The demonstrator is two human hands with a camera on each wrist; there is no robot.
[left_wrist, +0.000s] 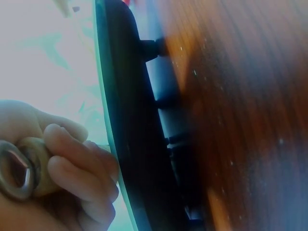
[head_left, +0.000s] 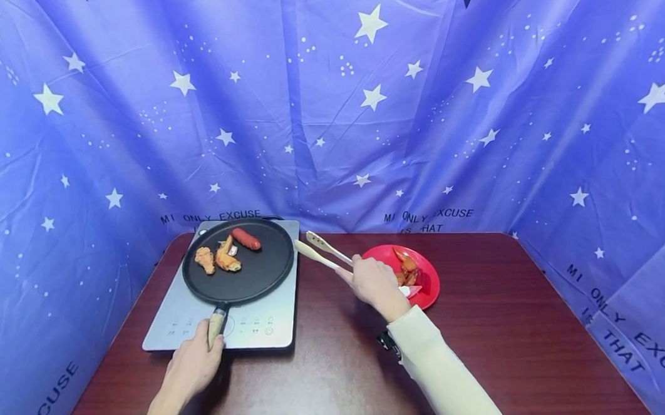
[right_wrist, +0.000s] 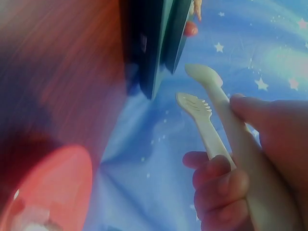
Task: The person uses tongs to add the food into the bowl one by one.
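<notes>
My left hand grips the wooden handle of a round black frying pan. The pan sits on a silver induction cooktop. Inside it lie a red sausage, a fried drumstick and a fried chicken wing. My right hand holds cream-coloured tongs with their tips apart and nothing between them, just right of the pan. In the right wrist view, fingers and thumb lie round both arms of the tongs. The left wrist view shows fingers curled round the handle's end.
A red plate with several pieces of food stands right of the cooktop, partly behind my right hand. Both stand on a dark red wooden table. A blue star-patterned curtain rises behind the table and at both sides.
</notes>
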